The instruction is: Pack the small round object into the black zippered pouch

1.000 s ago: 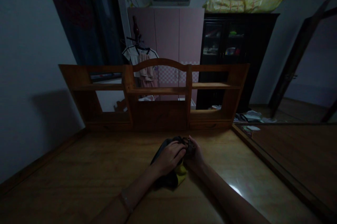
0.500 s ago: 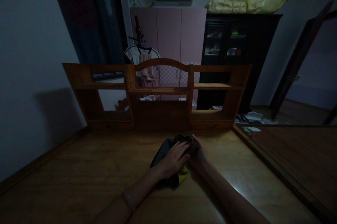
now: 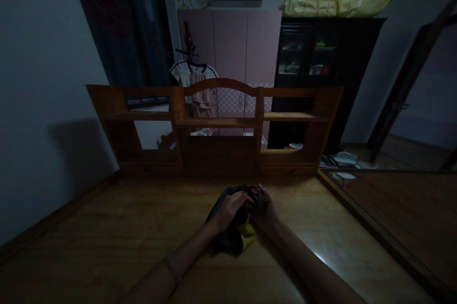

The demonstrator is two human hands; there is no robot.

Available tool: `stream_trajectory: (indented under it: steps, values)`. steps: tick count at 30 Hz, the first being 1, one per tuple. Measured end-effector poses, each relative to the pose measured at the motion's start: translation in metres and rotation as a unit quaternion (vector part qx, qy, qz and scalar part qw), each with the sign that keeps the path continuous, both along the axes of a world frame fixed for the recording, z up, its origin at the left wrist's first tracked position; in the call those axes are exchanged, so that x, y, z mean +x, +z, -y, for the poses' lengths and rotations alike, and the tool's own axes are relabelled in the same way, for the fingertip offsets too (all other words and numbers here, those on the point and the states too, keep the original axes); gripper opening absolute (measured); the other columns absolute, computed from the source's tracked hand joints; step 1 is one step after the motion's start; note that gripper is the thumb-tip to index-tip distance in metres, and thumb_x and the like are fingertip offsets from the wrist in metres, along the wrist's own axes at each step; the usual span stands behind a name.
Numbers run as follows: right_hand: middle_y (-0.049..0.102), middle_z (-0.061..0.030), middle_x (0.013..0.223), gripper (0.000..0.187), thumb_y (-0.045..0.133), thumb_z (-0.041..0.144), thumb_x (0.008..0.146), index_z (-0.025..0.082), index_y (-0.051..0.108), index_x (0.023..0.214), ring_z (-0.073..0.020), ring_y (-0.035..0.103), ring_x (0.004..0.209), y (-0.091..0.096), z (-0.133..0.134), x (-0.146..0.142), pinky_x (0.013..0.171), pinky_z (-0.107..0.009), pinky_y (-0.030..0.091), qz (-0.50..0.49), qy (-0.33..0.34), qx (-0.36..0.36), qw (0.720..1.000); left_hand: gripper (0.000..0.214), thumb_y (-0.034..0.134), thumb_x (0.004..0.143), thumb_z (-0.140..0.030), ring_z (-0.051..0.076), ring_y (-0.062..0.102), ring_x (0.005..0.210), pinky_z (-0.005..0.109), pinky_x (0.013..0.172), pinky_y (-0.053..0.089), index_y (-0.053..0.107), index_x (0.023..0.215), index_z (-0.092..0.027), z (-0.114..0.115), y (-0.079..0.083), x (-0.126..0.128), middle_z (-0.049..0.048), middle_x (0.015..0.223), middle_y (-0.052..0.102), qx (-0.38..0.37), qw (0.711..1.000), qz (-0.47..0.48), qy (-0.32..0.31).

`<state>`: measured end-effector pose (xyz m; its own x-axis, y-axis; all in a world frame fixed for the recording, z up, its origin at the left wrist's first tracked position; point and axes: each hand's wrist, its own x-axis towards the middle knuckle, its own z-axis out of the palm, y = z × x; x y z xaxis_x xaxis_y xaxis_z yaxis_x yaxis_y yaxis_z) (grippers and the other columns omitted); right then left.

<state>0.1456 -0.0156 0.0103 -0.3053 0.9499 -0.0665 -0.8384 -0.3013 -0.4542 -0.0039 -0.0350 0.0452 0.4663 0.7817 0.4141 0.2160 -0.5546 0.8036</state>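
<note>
A crumpled dark fabric item (image 3: pixel 228 241) with a yellow patch (image 3: pixel 247 233) rests on the wooden surface (image 3: pixel 153 218) in front of me. My left hand (image 3: pixel 229 210) lies over its upper part, fingers bent and closed on the dark cloth. On the right side, my right hand (image 3: pixel 268 211) grips a dark brownish bunched part (image 3: pixel 260 198) with a thin loop at its top. Dim light hides what kind of item it is and whether the brownish part is joined to the fabric.
A low wooden shelf unit (image 3: pixel 217 123) stands across the far edge of the surface. A raised wooden edge (image 3: pixel 357 213) runs along the right, and a white wall (image 3: pixel 46 104) borders the left. Behind are a pink wardrobe (image 3: pixel 230 42) and a dark cabinet (image 3: pixel 353 66).
My left hand has drawn slightly left and back from my right hand, its fingers more bent. More of the brownish part, its loop and the yellow patch now show.
</note>
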Motion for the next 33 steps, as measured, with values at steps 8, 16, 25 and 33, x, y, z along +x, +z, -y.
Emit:
stream_trajectory:
  steps: [8, 16, 25, 33]
  values:
    - [0.071, -0.0001, 0.073, 0.020, 0.061, 0.035, 0.082, 0.016, 0.067, 0.076, -0.0134, 0.066, 0.066, 0.003, 0.001, -0.002, 0.067, -0.024, 0.052, -0.014, 0.004, 0.008, 1.000, 0.038, 0.030, 0.097, -0.034, 0.018, 0.058, 0.099, 0.030, 0.095, 0.042, 0.064, 0.092, -0.019, 0.001, -0.005, 0.004, 0.0044, 0.102, 0.066, 0.093, 0.992, -0.070, 0.040]
    - [0.072, -0.0022, 0.074, 0.015, 0.062, 0.029, 0.081, 0.014, 0.067, 0.080, -0.0115, 0.066, 0.063, 0.007, 0.004, -0.004, 0.060, -0.020, 0.053, -0.052, 0.012, -0.013, 0.998, 0.038, 0.028, 0.096, -0.019, 0.017, 0.052, 0.115, 0.046, 0.113, 0.025, 0.065, 0.104, -0.021, 0.004, -0.001, 0.002, 0.0037, 0.116, 0.063, 0.258, 0.962, -0.082, 0.047]
    - [0.074, -0.0044, 0.079, 0.018, 0.060, 0.032, 0.082, 0.016, 0.068, 0.085, -0.0161, 0.069, 0.069, 0.016, 0.012, -0.010, 0.065, -0.026, 0.055, -0.008, -0.009, -0.020, 1.000, 0.026, 0.053, 0.089, -0.023, 0.018, 0.056, 0.111, 0.036, 0.099, 0.044, 0.062, 0.113, -0.026, -0.008, -0.008, 0.007, 0.0032, 0.118, 0.062, 0.195, 0.955, 0.033, 0.221]
    - [0.074, -0.0038, 0.078, 0.019, 0.060, 0.033, 0.081, 0.015, 0.067, 0.084, -0.0157, 0.068, 0.068, 0.013, 0.012, -0.012, 0.066, -0.026, 0.054, 0.016, 0.016, -0.018, 1.000, 0.023, 0.058, 0.084, -0.018, 0.017, 0.062, 0.099, 0.031, 0.091, 0.048, 0.067, 0.104, -0.025, -0.022, -0.024, 0.003, 0.0016, 0.105, 0.068, 0.112, 0.975, 0.066, 0.178]
